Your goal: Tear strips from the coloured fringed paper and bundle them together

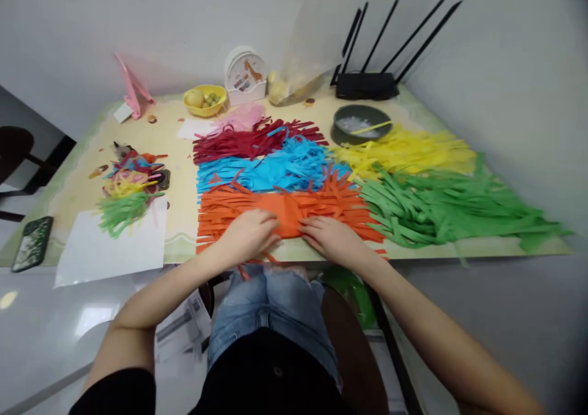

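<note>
In front of me at the table's near edge lies a sheet of orange fringed paper (280, 213), uncut in the middle with cut strips at both ends. My left hand (252, 234) is closed on the left side of its plain middle, fingers bent. From the right, my right hand (331, 237) grips the other side of that middle, its fingertips pressed together at the paper. Just behind lie blue fringed paper (266, 173) and dark red fringed paper (243, 142). Green fringed paper (436, 209) and yellow fringed paper (413, 151) spread out to the right.
A small multicoloured fringe bundle (128, 188) rests partly on a white sheet (133, 249), near a phone (32, 243). At the back stand a yellow fruit bowl (205, 100), a round giraffe-print item (245, 75), a dark bowl (340, 136) and a black router (367, 86).
</note>
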A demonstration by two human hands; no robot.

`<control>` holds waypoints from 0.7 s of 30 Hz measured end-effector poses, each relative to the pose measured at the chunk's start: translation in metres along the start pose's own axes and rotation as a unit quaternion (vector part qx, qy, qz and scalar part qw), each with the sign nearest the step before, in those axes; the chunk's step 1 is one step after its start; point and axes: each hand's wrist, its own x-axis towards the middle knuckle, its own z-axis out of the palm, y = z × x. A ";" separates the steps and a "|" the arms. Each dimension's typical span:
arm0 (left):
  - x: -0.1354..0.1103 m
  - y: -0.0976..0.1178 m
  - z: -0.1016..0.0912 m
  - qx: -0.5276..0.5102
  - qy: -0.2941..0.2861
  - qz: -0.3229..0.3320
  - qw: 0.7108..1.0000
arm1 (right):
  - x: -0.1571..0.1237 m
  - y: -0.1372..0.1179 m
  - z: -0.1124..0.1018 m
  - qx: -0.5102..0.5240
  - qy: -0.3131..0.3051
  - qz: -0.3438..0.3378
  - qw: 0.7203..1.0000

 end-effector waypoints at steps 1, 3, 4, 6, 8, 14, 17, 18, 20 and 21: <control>0.015 0.010 0.010 -0.015 -0.043 -0.020 0.999 | 0.001 -0.002 -0.002 0.012 -0.007 0.013 1.000; 0.035 0.019 0.023 -0.028 -0.086 -0.067 0.994 | 0.003 -0.004 -0.005 0.030 -0.014 0.040 0.999; 0.040 0.019 0.026 -0.034 -0.092 -0.082 0.992 | 0.004 -0.005 -0.007 0.034 -0.016 0.052 0.998; 0.044 0.014 0.027 -0.045 -0.088 -0.096 0.990 | 0.005 -0.006 -0.011 0.036 -0.018 0.072 0.997; 0.044 0.007 0.025 -0.065 -0.087 -0.106 0.988 | 0.007 -0.007 -0.016 0.040 -0.025 0.091 0.995; 0.047 -0.001 0.018 -0.112 -0.090 -0.137 0.980 | 0.017 -0.006 -0.031 0.050 -0.046 0.122 0.990; 0.050 -0.004 0.017 -0.152 -0.086 -0.145 0.974 | 0.021 -0.005 -0.033 0.055 -0.052 0.127 0.989; 0.051 -0.006 0.017 -0.172 -0.084 -0.145 0.971 | 0.022 -0.004 -0.033 0.058 -0.054 0.127 0.989; 0.052 -0.009 0.016 -0.208 -0.082 -0.144 0.964 | 0.024 -0.002 -0.031 0.064 -0.056 0.126 0.988; 0.052 -0.010 0.015 -0.219 -0.081 -0.143 0.962 | 0.025 -0.001 -0.030 0.067 -0.056 0.126 0.988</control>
